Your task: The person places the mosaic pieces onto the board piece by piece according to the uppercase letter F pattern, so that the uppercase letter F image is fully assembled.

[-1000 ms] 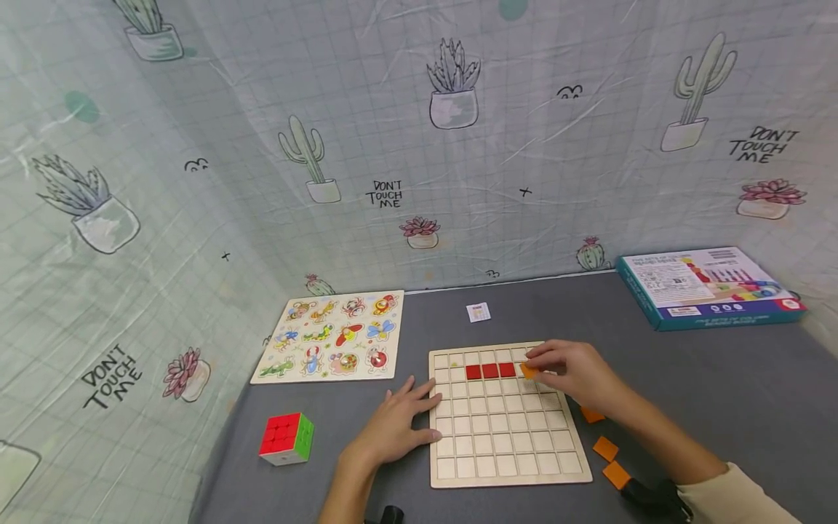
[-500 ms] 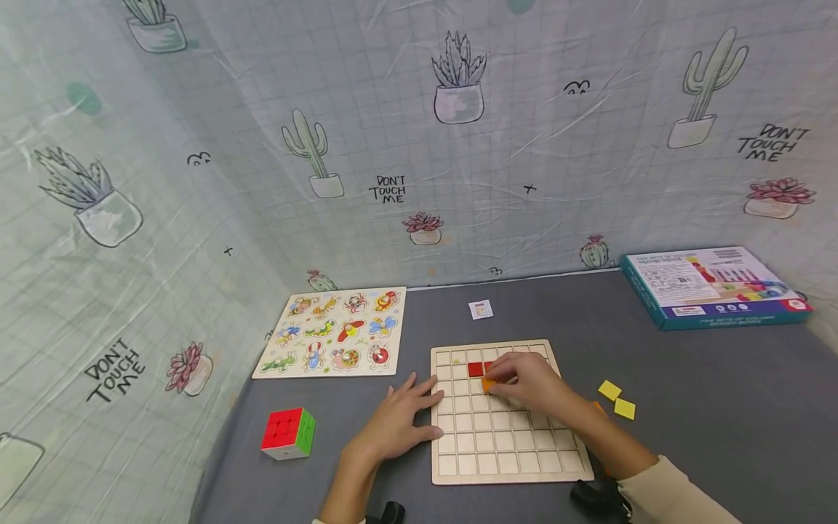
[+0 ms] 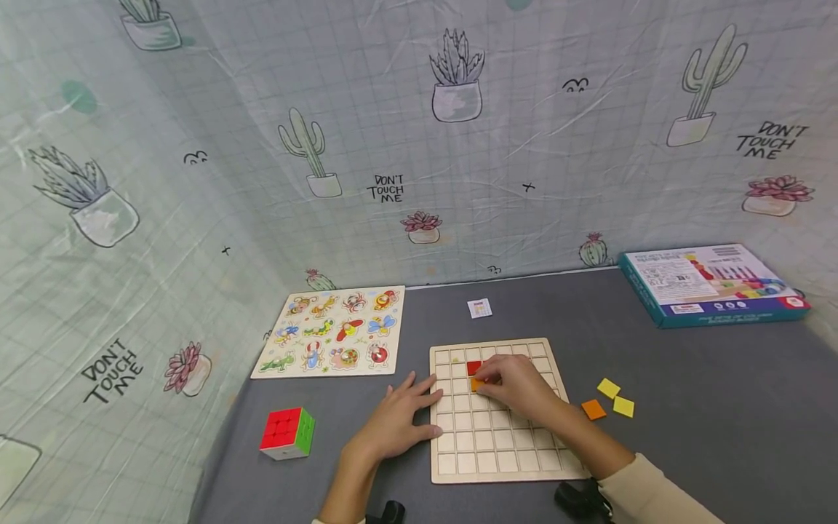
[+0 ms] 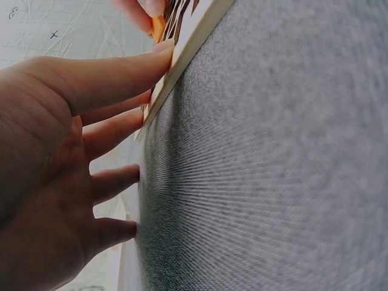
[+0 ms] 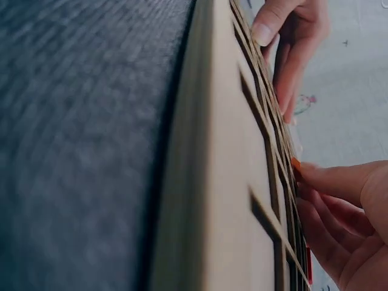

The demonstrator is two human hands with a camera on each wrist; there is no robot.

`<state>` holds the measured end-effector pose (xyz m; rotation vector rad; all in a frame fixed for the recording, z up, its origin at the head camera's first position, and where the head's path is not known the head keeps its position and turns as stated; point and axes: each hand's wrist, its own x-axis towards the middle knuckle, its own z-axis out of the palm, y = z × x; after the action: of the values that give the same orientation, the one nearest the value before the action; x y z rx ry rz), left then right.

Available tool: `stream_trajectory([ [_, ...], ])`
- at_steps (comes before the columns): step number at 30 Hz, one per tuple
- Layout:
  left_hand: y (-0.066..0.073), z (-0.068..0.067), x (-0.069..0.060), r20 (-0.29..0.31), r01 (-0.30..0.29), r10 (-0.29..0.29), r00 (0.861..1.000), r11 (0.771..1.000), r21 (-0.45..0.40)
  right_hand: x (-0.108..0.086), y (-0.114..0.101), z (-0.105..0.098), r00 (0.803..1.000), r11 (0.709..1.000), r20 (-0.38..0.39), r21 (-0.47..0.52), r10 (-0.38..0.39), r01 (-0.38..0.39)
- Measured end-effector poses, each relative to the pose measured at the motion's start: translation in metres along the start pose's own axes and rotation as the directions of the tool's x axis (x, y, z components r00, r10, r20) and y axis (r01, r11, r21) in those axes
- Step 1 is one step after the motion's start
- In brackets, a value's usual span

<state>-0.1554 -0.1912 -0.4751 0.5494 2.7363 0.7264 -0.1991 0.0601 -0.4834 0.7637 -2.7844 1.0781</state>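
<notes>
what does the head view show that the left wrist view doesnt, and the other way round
Only the head view: the puzzle cube, the yellow tiles and the teal-edged box.
Only the left wrist view: the fine weave of the grey tabletop and the left side face of the grid board.
Both: the left hand, fingers of the right hand and an orange tile they hold.

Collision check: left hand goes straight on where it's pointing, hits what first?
The board, most likely: the left hand seems against its edge. Above that, perhaps the right hand; depth unclear.
</notes>
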Motion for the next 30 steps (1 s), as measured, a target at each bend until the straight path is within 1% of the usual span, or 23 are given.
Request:
stream_trajectory([
  [3, -0.0004, -0.0003, -0.0004, 0.001, 0.001, -0.001, 1.0, 1.0, 0.002, 0.0013, -0.0018, 0.004, 1.0, 1.0, -0.01, -0.008, 0.011, -0.011],
  [6, -0.0009, -0.0005, -0.0012, -0.002, 0.0, 0.0, 1.0, 1.0, 0.004, 0.002, -0.0041, 0.0066, 0.999, 0.999, -0.01, 0.008, 0.034, -0.034],
  [12, -0.0016, -0.0008, -0.0035, 0.001, 0.008, -0.008, 1.0, 1.0, 0.009, 0.0005, -0.0065, 0.0105, 0.999, 0.999, -0.005, -0.003, 0.031, -0.031],
  [16, -0.0018, 0.0, -0.0043, 0.007, 0.016, -0.016, 1.0, 1.0, 0.007, -0.0016, -0.0073, 0.011, 1.0, 0.999, -0.016, -0.022, 0.026, -0.026],
  [21, -0.001, 0.0003, -0.0033, 0.002, 0.009, -0.009, 1.0, 1.0, 0.001, -0.003, -0.0069, 0.0102, 0.999, 0.999, -0.031, -0.024, 0.029, -0.03],
  [28, 0.0014, -0.0008, -0.0019, -0.003, 0.008, -0.008, 1.0, 1.0, 0.002, -0.0019, -0.0071, 0.009, 0.998, 0.999, -0.03, -0.017, 0.05, -0.05],
  [30, 0.0018, -0.0009, -0.0014, -0.004, 0.006, -0.006, 1.0, 1.0, 0.001, -0.0016, -0.0062, 0.009, 0.998, 0.999, -0.032, -0.023, 0.046, -0.046],
])
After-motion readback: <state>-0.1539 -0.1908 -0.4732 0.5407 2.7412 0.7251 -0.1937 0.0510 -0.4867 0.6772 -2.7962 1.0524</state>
